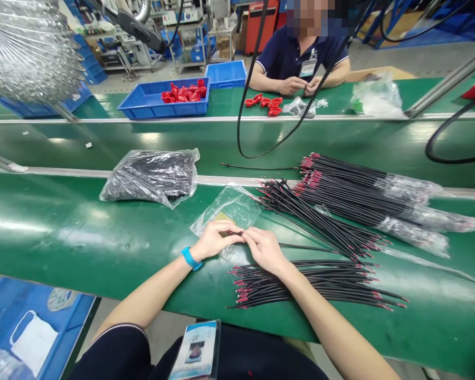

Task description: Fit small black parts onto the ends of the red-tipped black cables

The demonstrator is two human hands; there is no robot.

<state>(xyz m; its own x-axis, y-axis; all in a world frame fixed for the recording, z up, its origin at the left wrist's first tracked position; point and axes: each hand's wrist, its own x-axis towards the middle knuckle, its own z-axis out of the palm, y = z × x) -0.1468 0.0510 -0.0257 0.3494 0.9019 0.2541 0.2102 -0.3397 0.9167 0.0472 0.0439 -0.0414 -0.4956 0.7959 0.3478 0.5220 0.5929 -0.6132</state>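
One cable [309,247] is pinched by left hand [216,240] and right hand [264,249], near pile [340,276] seemingly pending, middle pile [319,219] done (apparently).

A: What's hidden near you?
B: Your L hand [214,240] & R hand [263,249] cover part of the black cable [309,247]; detail b/w them's too small to tell. R forearm [332,317] hides some of lower cable bunch [340,279].
A: Cut off?
B: Your badge [196,351], at bottom edge, txt unreadable; foil duct [31,47], top L corner.
A: Across from you?
B: Co-worker [287,58]: head's blurred; white bits [322,102] nearby too small to ID.
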